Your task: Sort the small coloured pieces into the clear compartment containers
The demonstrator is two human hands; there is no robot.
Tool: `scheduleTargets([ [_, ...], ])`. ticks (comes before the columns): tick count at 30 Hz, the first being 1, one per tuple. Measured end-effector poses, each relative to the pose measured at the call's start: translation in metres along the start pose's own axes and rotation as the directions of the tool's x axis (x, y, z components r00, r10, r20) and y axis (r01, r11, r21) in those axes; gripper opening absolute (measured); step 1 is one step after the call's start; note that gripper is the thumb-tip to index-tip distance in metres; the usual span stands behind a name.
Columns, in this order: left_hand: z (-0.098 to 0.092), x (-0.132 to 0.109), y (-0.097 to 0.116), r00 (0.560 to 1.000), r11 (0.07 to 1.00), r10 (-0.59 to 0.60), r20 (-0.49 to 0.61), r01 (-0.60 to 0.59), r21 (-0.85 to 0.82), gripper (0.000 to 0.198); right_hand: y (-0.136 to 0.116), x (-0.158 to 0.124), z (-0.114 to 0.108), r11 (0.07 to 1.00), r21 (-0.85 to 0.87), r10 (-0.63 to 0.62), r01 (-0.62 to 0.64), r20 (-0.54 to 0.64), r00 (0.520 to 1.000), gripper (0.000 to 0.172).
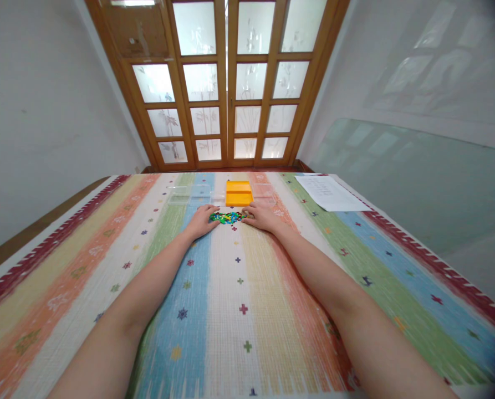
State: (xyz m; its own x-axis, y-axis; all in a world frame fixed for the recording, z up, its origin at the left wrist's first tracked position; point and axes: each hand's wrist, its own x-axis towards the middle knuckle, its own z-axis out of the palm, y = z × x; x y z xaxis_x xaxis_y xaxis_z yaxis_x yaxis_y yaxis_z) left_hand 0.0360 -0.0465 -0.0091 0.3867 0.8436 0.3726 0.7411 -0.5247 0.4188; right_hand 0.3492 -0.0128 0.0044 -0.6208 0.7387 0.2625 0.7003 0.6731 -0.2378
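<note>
A low pile of small mixed pieces point(229, 218), green, blue, yellow and red, lies on the striped cloth in front of me. They are too small for me to name their kind. My left hand point(202, 221) rests at the pile's left edge, its fingers and thumb apart. On the opposite edge is my right hand point(261, 216), with its fingers curved loosely around the pieces and apart from the thumb. Just beyond the pile stands a yellow tray point(239, 198) divided into a smaller back part and a larger front part.
Clear plastic containers point(189, 195) stand left of the yellow tray, and more clear plastic point(265, 192) shows on its right. A printed sheet of paper point(331, 194) lies at the table's far right. The striped tablecloth point(226, 310) covers the table; wooden glazed doors point(227, 111) are behind it.
</note>
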Motion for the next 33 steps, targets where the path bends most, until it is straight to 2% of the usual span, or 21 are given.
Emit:
scheduleTargets([
  [9,-0.009,0.001,-0.001,1.000,1.000,-0.017,-0.015,0.016,-0.019,0.039,0.009,0.002,0.009,0.990,0.128,0.064,-0.051,-0.096,0.993,0.034],
  [15,-0.010,0.001,-0.008,1.000,0.997,0.024,0.010,-0.023,-0.074,0.024,0.008,0.004,0.011,0.991,0.117,0.073,-0.060,-0.115,0.991,0.031],
  [21,-0.006,0.001,-0.010,0.998,0.999,-0.043,0.038,0.043,0.002,0.019,0.009,0.004,0.013,0.990,0.110,0.098,-0.086,-0.111,0.989,0.032],
  [30,-0.004,0.001,-0.011,1.000,1.000,-0.018,-0.020,0.018,-0.002,0.011,0.013,0.003,0.016,0.989,0.122,0.091,-0.077,-0.109,0.990,0.035],
  [33,-0.004,0.002,-0.009,0.998,0.999,-0.053,-0.047,0.052,-0.013,0.012,0.016,0.005,0.019,0.989,0.123,0.095,-0.081,-0.115,0.989,0.034],
])
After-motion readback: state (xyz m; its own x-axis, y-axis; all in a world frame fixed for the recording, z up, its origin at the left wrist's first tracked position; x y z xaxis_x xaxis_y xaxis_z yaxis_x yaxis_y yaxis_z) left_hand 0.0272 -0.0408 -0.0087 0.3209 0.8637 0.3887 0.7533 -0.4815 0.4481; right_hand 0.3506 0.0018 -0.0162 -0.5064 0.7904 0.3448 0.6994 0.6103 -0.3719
